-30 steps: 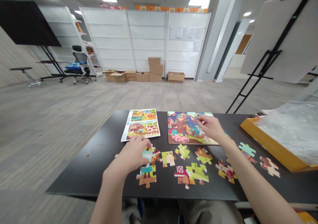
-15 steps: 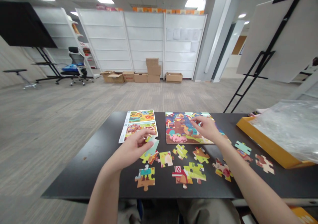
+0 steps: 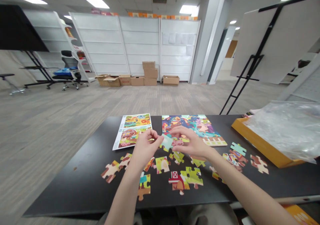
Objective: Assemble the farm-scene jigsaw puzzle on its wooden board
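A pale blue-green jigsaw piece [image 3: 167,141] is pinched in my left hand [image 3: 148,145], above the near edge of the puzzle board. My right hand [image 3: 190,142] is beside the piece's right edge, thumb and fingers apart; whether it touches the piece is unclear. Behind both hands lies the puzzle board [image 3: 200,123], covered with a colourful picture and partly hidden by my right hand. The picture sheet [image 3: 131,131] with two printed scenes lies to the left. Loose pieces lie closer to me, among them a chick piece [image 3: 162,165] and a joined red barn group [image 3: 180,181].
The black table [image 3: 82,181] carries more loose pieces [image 3: 111,171] on the left and brown-and-white ones [image 3: 259,164] on the right. An orange box [image 3: 265,143] with clear plastic wrap [image 3: 287,128] stands at the right. Beyond the table are an easel board and cardboard boxes.
My left hand has moved right with the jigsaw piece. My right hand has come off the board's middle, nearer to me and to the left, with its fingers spread. The view has shifted slightly.
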Demonstrator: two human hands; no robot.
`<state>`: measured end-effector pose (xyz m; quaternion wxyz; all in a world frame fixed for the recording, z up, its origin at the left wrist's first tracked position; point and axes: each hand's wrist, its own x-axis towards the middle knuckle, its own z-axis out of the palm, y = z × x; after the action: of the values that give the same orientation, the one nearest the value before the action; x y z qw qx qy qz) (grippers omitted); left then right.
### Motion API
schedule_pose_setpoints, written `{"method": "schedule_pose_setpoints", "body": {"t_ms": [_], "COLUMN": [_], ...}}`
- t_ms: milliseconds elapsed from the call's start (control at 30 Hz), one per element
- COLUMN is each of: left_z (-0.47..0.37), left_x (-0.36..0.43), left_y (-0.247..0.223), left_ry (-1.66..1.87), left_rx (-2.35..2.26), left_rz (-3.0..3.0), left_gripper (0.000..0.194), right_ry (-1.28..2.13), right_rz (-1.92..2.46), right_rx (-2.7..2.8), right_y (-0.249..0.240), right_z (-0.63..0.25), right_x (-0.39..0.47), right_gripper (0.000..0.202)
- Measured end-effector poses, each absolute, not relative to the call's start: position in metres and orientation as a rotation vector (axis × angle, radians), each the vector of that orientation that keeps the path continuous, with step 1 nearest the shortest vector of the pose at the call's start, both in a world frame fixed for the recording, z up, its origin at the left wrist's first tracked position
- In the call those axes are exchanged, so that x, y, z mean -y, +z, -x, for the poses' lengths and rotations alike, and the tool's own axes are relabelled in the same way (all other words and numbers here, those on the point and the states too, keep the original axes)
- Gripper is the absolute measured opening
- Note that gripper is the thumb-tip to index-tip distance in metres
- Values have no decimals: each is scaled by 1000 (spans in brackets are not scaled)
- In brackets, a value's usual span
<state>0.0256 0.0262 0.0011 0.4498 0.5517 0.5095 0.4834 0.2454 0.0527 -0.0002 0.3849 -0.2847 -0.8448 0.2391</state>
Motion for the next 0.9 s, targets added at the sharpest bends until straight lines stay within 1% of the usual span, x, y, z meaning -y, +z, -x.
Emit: {"method": "schedule_pose_setpoints", "body": {"t_ms": [100, 233, 333, 467, 533, 633, 900], "left_z": [-38, -53, -59, -63, -64, -63, -45], "left_x": [-29, -31, -34, -39, -40, -41, -38], "left_y": [0, -2, -4, -8, -9, -10, -10], "left_ry": [1228, 1271, 1284, 1293, 1303, 1278, 1184], "left_rx": [-1288, -1265, -1251, -1239, -1238, -1238, -1285], "left_rz": [-1437, -1481, -1485, -1496, -1507, -1500, -1544], "left_gripper": [27, 22, 19, 16, 15, 14, 26], "right_ry": [432, 391, 379, 282, 248, 192, 79], "right_rz": [684, 729, 747, 684, 672, 695, 983], "right_rx": [2140, 2126, 2147, 2209, 2234, 2279, 2357], "right_y": [-5, -13, -15, -14, -14, -12, 1], "right_z": [-241, -241, -244, -250, -253, -262, -308], "right_x": [-52, -56, -60, -64, -67, -74, -109], "right_gripper": [37, 23, 28, 35, 35, 30, 33]}}
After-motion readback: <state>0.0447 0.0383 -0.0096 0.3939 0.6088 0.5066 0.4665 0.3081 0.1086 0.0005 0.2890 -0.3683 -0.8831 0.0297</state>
